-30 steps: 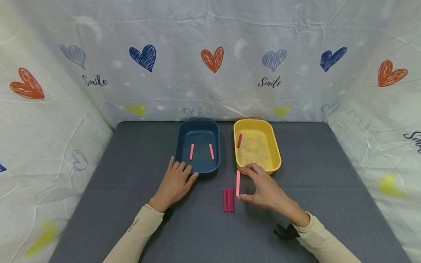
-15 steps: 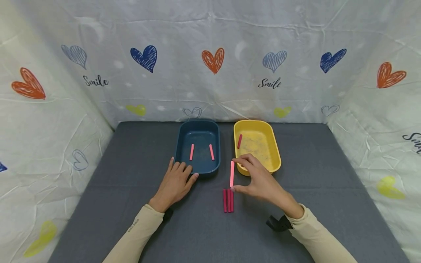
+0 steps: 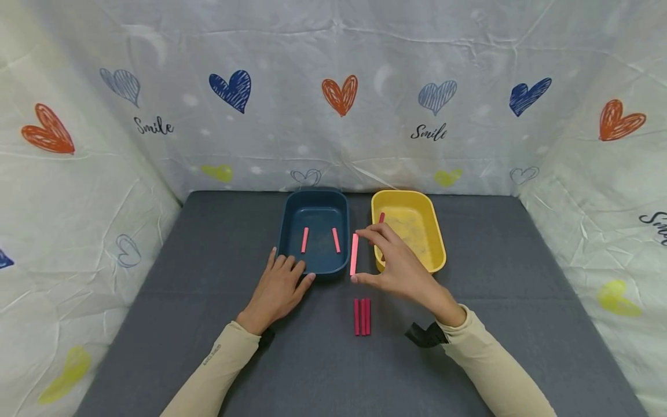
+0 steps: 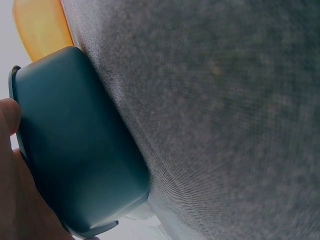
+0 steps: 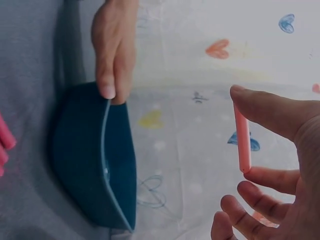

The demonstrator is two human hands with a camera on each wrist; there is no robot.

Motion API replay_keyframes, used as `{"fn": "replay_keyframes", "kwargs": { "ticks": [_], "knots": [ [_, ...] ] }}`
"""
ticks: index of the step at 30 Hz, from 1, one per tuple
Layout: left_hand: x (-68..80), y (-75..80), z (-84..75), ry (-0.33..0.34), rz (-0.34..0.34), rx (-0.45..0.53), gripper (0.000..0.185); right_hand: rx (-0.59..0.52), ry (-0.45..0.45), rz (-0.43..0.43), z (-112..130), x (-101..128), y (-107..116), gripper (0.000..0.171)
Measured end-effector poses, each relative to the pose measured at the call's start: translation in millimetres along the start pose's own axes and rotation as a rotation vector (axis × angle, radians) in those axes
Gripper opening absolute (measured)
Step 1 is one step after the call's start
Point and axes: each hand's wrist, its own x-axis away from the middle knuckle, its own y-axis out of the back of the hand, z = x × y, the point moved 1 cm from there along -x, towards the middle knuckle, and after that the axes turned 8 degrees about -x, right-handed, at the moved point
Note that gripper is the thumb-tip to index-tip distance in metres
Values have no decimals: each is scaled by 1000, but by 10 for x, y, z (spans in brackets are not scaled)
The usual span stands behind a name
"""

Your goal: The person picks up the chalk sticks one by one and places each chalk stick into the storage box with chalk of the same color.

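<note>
My right hand pinches a light pink stick by its two ends, thumb at one end and index finger at the other. It holds the stick above the gap between the blue tub and the yellow tub. The right wrist view shows the same pink stick with the other fingers loosely bent. My left hand grips the near left rim of the blue tub. Two light pink sticks lie inside that tub, left and right. A dark red stick in the yellow tub is partly hidden by my right hand.
Three dark pink sticks lie side by side on the dark grey cloth in front of the tubs. A white curtain printed with hearts hangs behind and at both sides of the table.
My right hand has carried the light pink stick up from beside the dark pink sticks, leftward and away from me, toward the blue tub's right side. My left hand has stayed in place.
</note>
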Motion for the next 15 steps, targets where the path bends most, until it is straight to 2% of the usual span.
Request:
{"fn": "replay_keyframes", "kwargs": {
  "ticks": [15],
  "knots": [
    [-8,-17,1,-3,0,-25,43,-42,51,-12,123,-422,-140,78]
  ]
}}
